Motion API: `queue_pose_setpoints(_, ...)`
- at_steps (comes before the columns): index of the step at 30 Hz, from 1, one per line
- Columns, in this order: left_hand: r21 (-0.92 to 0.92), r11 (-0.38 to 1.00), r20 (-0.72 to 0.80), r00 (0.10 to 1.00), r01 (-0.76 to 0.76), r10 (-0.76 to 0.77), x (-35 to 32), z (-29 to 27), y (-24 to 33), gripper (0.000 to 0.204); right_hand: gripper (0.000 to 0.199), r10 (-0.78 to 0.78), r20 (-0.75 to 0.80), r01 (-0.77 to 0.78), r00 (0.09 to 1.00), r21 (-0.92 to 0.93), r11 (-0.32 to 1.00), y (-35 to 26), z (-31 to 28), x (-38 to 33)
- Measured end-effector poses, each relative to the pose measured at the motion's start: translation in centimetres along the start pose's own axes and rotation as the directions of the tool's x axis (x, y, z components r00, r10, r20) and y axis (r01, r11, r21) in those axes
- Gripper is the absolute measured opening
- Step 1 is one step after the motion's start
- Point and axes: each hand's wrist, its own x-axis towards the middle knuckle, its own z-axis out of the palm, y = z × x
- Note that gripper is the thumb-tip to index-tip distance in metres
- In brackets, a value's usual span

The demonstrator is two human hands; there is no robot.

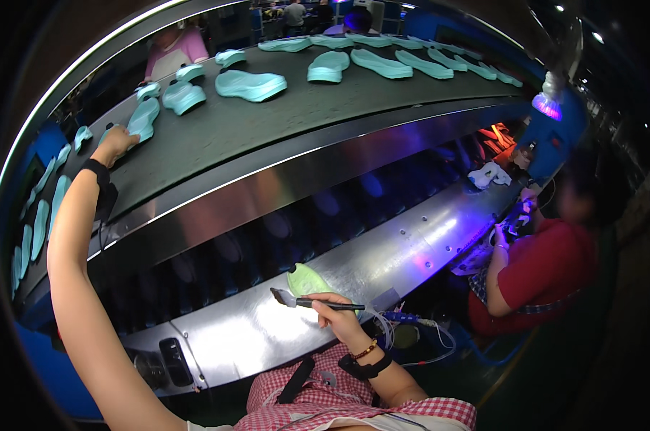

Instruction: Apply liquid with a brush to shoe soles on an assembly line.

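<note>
My left hand (116, 144) reaches up onto the dark conveyor belt (267, 122), fingers closing on a teal foam shoe sole (144, 118) at its near edge; I should pinch it firmly and lift clear of the neighbouring soles. My right hand (339, 316) is clamped on a thin black-handled brush (317, 303), bristles over the pale green sole (307, 280) on the steel ledge (267, 330).

Your one view comes from the head camera, looking down and forward over your lap. The steel bench (411, 251) lies near, the conveyor belt (282, 122) runs farther off. Your forearms enter from the lower edge, and the fisheye bends straight edges at the rim.
</note>
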Motion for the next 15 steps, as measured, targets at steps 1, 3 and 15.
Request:
queue_pose_setpoints(1,0.036,0.999,0.058,0.998,0.002,-0.004,0.4,-0.4,0.7,0.045,0.021,-0.003,0.005,0.003,1.000,0.009,1.000,0.2,-0.4,0.3)
queue_pose_setpoints(3,0.003,1.000,0.109,0.994,0.003,-0.004,-0.3,-0.7,2.8,0.036,0.021,-0.006,-0.006,0.006,1.000,0.042,0.999,0.5,-1.0,0.6)
queue_pose_setpoints(15,-0.270,0.912,0.236,0.897,-0.308,0.373,-2.5,4.6,22.7,0.028,0.020,-0.004,-0.067,0.007,0.998,0.045,0.999,1.3,-3.6,-0.6)
